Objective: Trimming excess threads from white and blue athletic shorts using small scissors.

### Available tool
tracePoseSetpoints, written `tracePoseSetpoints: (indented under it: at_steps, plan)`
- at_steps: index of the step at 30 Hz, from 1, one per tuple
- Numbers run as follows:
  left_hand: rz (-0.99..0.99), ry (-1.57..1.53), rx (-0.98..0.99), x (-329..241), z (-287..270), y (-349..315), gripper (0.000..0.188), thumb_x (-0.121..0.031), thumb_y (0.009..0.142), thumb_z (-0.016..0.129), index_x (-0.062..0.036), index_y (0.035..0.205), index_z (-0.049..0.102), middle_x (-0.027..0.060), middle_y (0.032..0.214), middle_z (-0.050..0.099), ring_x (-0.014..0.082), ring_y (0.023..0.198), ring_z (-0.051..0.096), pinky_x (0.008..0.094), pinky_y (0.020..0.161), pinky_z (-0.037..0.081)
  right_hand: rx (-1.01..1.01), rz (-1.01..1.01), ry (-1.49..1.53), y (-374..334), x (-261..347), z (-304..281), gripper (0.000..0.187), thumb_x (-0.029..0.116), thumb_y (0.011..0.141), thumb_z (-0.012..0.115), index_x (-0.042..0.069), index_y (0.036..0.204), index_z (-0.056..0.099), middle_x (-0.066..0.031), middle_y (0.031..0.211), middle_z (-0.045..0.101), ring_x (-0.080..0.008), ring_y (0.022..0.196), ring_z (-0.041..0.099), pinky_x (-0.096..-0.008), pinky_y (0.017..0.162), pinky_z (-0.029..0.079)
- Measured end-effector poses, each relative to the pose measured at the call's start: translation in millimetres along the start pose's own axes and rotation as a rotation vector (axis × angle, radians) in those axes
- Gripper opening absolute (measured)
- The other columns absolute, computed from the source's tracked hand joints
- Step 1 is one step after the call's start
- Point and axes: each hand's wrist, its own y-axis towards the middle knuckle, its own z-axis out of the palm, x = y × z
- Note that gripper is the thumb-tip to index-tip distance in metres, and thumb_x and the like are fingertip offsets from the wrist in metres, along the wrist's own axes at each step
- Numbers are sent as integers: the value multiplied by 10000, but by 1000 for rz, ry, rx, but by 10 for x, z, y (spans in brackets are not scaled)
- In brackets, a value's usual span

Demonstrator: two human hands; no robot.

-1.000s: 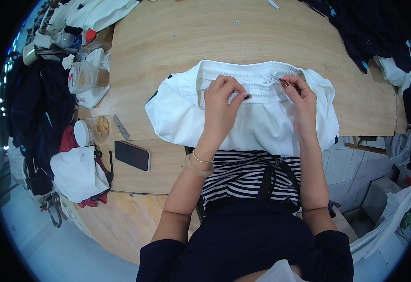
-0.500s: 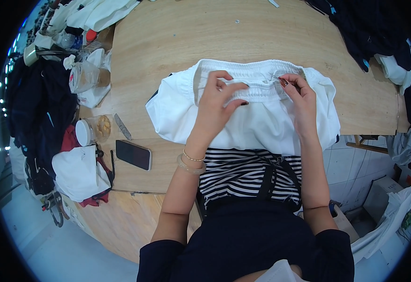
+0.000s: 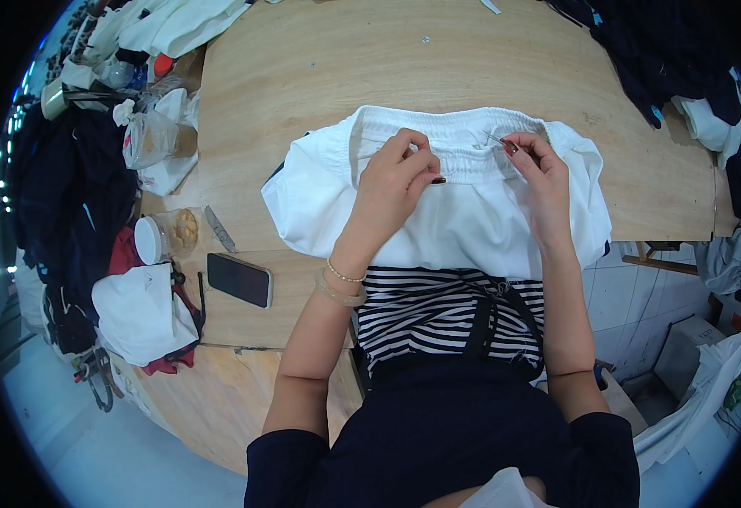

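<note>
A white garment (image 3: pixel 464 216) with a gathered elastic waistband (image 3: pixel 472 163) lies at the table's near edge, its waist opening facing up. My left hand (image 3: pixel 394 178) is closed at the front of the waistband, thumb and fingers pinched together on its gathered cloth. At the opening's right side, my right hand (image 3: pixel 541 173) pinches a thin, needle-like metal piece (image 3: pixel 494 138) between thumb and forefinger. Its tip points left over the inside of the waist; the rest is hidden by the fingers. The inner fold under my left fingers is hidden too.
Left on the wooden table (image 3: pixel 303 85) are a black phone (image 3: pixel 239 279), a grey blade-shaped tool (image 3: pixel 219 229) and a clear jar with a white lid (image 3: pixel 152 240). Dark clothes (image 3: pixel 74 182) are heaped beyond them. More dark cloth (image 3: pixel 667 51) lies at the far right.
My left hand's spread fingers have come together and closed at the waistband's front. The right hand stays nearly still, with the thin metal piece in its pinch.
</note>
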Motion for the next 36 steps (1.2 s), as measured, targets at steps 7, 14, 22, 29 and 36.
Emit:
tracePoseSetpoints:
  at_steps: [7,14,22,29,36]
  plan:
    - [-207,-210,77,-37,-83,46,79,-15,795,643,-17,864,606,69,770,592,202,742,571,275,635,459,62,-21,0,-33,31,-16,199,96,850,646,-1,1022,620,-34,932,617,-92,854,561,-213,816,431]
    - [57,39,78,47,-115,101,56,-60,792,636,-35,831,604,67,820,563,234,827,547,336,691,461,58,-197,-475,-128,227,38,249,126,783,726,41,999,635,-26,858,565,-132,833,508,-254,769,425]
    - [-5,-132,54,-22,-129,167,85,21,822,567,-8,899,545,94,880,541,255,821,549,327,714,458,54,-331,-638,-140,286,69,212,112,738,738,40,915,645,-29,826,574,-190,865,498,-293,788,421]
    - [-105,-131,43,-42,-90,161,62,22,869,523,-2,925,540,116,838,581,256,767,576,302,704,462,56,-546,-853,-67,262,167,212,100,678,739,63,854,626,-24,810,547,-224,846,467,-331,766,388]
    - [-128,-134,34,-29,-48,151,58,10,872,530,1,928,541,122,862,598,259,775,585,305,702,466,56,-596,-918,-36,215,247,225,110,660,746,90,844,619,0,822,540,-209,835,467,-332,730,351]
